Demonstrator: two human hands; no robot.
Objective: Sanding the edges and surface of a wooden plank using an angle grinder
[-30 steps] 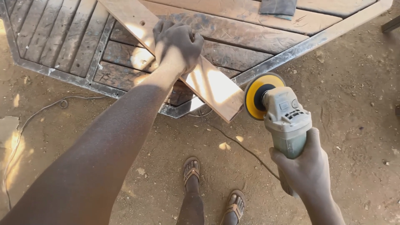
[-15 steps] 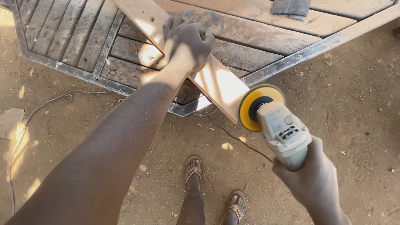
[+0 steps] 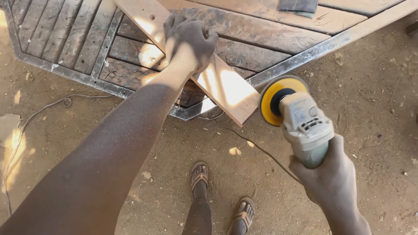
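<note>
Nearest the camera, two sandalled feet (image 3: 220,196) stood on the dusty ground (image 3: 370,109), with a thin cord (image 3: 257,146) trailing across it. The right hand (image 3: 333,178) had its fingers wrapped tight around the body of a grey grinder (image 3: 305,126), whose yellow disc (image 3: 275,101) sat just beside the near end of a pale plank (image 3: 226,89), touching it or nearly so; which, the view did not settle. Farther out, the left hand (image 3: 189,41) pressed down on the plank, fingers curled over its far edge and clamped together. The plank lay slantwise across a low slatted wooden surface (image 3: 261,35) with a metal rim (image 3: 104,87), its near end overhanging the rim.

The overhang looked risky: with only one hand pinning it, the disc could probably grab the plank end and kick it sideways. The left forearm lay close to the disc's line, and the cord lay near the feet, where it might snag.

A dark flat sheet (image 3: 298,6) lay at the far edge. No packages, labels or signs showed.
</note>
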